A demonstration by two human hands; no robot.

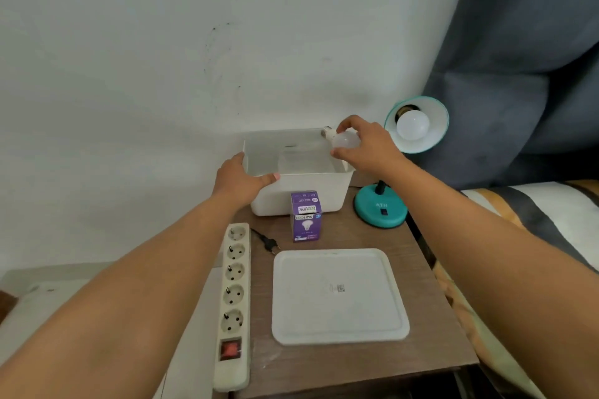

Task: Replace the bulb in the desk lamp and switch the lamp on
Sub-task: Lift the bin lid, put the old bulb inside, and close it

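**Spare bulb held over the bin, lamp to its right**

Head view. The right hand pinches a bulb over the far right corner of the bin; the bulb's long axis runs roughly level, screw cap pointing left, away from the lamp. The left hand grips the bin's near left rim, fingers curled. The lamp stands just right of the bin, a bulb already seated in its shade. Its plug lies loose in front of the bin, beside the strip. The right hand is nearer the lamp.
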